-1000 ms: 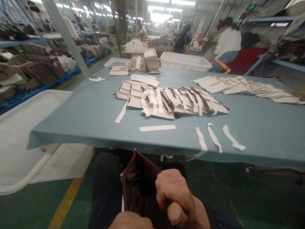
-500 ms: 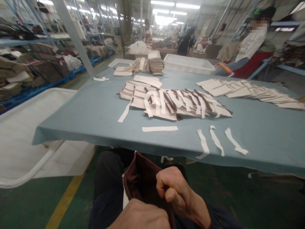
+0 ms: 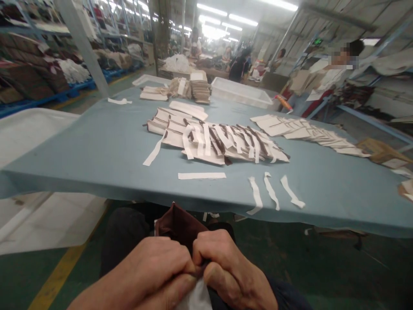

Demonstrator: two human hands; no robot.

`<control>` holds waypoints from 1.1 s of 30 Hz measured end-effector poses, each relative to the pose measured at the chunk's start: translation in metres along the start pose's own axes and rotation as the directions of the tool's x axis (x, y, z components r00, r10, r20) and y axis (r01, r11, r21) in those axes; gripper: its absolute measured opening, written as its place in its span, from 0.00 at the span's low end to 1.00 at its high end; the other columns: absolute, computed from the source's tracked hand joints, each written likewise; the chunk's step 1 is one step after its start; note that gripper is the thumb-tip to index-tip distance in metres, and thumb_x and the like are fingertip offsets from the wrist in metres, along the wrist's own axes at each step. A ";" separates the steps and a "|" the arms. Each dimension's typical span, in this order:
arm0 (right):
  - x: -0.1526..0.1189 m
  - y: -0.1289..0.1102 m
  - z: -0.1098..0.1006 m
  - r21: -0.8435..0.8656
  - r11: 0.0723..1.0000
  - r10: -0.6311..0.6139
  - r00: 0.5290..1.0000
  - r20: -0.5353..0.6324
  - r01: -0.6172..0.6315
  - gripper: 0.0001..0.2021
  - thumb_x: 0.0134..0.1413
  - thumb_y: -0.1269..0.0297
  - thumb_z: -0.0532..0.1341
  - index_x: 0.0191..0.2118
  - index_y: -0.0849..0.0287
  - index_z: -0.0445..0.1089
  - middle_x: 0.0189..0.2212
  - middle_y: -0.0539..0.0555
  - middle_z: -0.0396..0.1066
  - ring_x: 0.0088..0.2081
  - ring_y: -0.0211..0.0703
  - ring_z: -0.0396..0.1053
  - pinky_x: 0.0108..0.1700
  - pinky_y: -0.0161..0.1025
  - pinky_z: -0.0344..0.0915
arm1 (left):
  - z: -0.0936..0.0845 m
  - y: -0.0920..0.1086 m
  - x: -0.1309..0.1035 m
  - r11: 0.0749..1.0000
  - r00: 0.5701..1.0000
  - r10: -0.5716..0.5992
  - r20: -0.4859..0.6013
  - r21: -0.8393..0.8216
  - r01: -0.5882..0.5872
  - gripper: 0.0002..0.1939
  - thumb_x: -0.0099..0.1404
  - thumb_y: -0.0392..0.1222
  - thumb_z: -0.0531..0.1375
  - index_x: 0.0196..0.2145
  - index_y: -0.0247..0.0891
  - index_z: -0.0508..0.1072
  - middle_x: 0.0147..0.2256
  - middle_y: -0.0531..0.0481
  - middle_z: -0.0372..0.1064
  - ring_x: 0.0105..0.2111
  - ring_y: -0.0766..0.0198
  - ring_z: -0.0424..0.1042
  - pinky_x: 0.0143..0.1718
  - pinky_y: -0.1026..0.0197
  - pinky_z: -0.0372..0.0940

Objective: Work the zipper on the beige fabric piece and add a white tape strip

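Note:
A dark maroon fabric piece (image 3: pixel 182 221), folded open like a pouch, lies over my lap below the table edge. My left hand (image 3: pixel 155 271) is closed on its near rim. Right beside it, my right hand (image 3: pixel 226 267) pinches the same rim, thumb and fingers pressed together. Whitish material (image 3: pixel 197 297) hangs beneath the two hands. On the table, overlapping cream pieces (image 3: pixel 209 137) with dark edging carry several white strips. One white strip (image 3: pixel 201 175) lies flat in front of them, and three crumpled strips (image 3: pixel 271 191) lie to its right.
The blue-green table (image 3: pixel 97 150) spans the view. Another row of cream pieces (image 3: pixel 306 129) fans out at the right. At the back are stacked pieces (image 3: pixel 200 88) and a white plastic tray (image 3: pixel 240 92). A white bin (image 3: pixel 64 219) stands at left. A person (image 3: pixel 325 77) is at back right.
My left hand has risen and closed on the maroon rim beside my right hand. Both hands now meet there, with whitish material showing below. The head view has shifted right.

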State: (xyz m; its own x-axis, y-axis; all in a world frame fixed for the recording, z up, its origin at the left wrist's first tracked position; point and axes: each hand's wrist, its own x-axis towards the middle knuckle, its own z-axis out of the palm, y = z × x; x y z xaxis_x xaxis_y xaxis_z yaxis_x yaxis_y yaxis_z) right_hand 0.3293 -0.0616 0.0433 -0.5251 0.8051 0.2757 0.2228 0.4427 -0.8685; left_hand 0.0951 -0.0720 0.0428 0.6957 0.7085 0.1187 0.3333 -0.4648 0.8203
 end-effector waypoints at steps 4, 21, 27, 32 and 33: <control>0.005 0.000 0.005 0.133 0.991 -0.021 0.997 0.080 0.011 0.28 0.73 0.46 0.56 0.23 0.58 0.60 0.21 0.47 0.61 0.26 0.34 0.62 0.31 0.35 0.56 | -0.009 0.004 0.020 0.985 0.985 -0.170 0.010 -0.027 0.170 0.11 0.66 0.38 0.63 0.26 0.40 0.68 0.28 0.56 0.68 0.31 0.65 0.67 0.34 0.65 0.60; -0.007 0.071 -0.037 0.134 0.861 0.508 0.840 -0.193 -0.490 0.32 0.58 0.31 0.57 0.22 0.55 0.51 0.21 0.45 0.46 0.24 0.35 0.45 0.25 0.35 0.45 | -0.028 -0.053 0.032 0.907 0.966 -0.245 0.086 -0.331 0.260 0.26 0.74 0.59 0.50 0.31 0.36 0.71 0.30 0.53 0.63 0.32 0.63 0.61 0.34 0.62 0.57; 0.004 0.066 -0.039 0.135 0.876 0.478 0.869 -0.128 -0.462 0.32 0.61 0.31 0.56 0.24 0.55 0.53 0.22 0.45 0.47 0.24 0.35 0.45 0.25 0.35 0.46 | -0.031 -0.051 0.033 0.875 0.936 -0.328 0.131 -0.330 0.353 0.12 0.65 0.48 0.59 0.34 0.35 0.74 0.30 0.53 0.66 0.31 0.63 0.62 0.31 0.65 0.57; 0.005 0.064 -0.042 0.138 0.877 0.477 0.870 -0.128 -0.460 0.32 0.61 0.30 0.56 0.25 0.56 0.55 0.23 0.45 0.49 0.25 0.36 0.47 0.26 0.35 0.47 | -0.031 -0.041 0.037 0.950 0.955 -0.272 0.117 -0.128 0.286 0.09 0.68 0.43 0.59 0.39 0.36 0.77 0.32 0.53 0.71 0.32 0.63 0.68 0.34 0.64 0.58; 0.005 0.063 -0.043 0.143 0.878 0.474 0.872 -0.126 -0.457 0.32 0.61 0.30 0.56 0.25 0.56 0.55 0.23 0.45 0.49 0.25 0.36 0.47 0.26 0.35 0.47 | -0.031 -0.040 0.038 0.959 0.961 -0.251 0.113 -0.108 0.263 0.09 0.69 0.41 0.58 0.40 0.37 0.77 0.34 0.53 0.73 0.34 0.63 0.69 0.36 0.64 0.59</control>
State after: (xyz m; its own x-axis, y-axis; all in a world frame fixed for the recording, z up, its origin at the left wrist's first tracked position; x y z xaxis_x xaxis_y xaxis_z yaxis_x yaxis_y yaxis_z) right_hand 0.3761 -0.0129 0.0070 -0.2490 0.9611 -0.1197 0.3176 -0.0357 -0.9475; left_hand 0.0886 -0.0101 0.0322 0.6572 0.7376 -0.1551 0.4341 -0.2022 0.8779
